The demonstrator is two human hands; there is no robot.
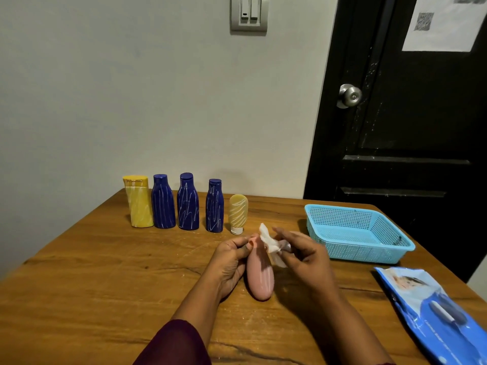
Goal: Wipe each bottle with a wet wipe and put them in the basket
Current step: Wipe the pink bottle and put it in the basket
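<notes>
My left hand (232, 255) holds a pink bottle (260, 277) by its upper end, just above the wooden table (105, 285). My right hand (303, 252) pinches a crumpled white wet wipe (270, 242) against the top of that bottle. Behind them stand five bottles with white scribbles in a row: a yellow bottle (139, 202), three dark blue bottles (162, 202) (188, 202) (214, 206), and a small tan tube (238, 213) on its white cap. The light blue plastic basket (363, 234) sits to the right with no bottles in it.
A blue pack of wet wipes (432, 312) lies at the table's right front edge. The table stands against a grey wall, with a black door (408, 127) behind the basket.
</notes>
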